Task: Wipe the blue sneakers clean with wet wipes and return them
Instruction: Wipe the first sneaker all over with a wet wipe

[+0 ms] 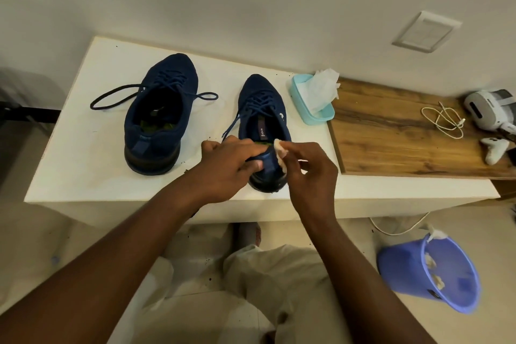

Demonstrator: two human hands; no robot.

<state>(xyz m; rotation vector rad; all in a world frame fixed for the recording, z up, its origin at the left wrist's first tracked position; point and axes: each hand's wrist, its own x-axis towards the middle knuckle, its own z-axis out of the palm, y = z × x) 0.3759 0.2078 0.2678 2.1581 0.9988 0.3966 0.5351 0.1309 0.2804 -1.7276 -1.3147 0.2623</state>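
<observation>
Sneaker on tabletop, heel toward person | left hand fingers grip heel | right hand pinches wet wipe against collar | knit upper looks soft, light (hold stiffer heel)

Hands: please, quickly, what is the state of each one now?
Left hand: closed, gripping the heel of the nearer sneaker.
Right hand: closed, pinching a wipe against that heel.
</observation>
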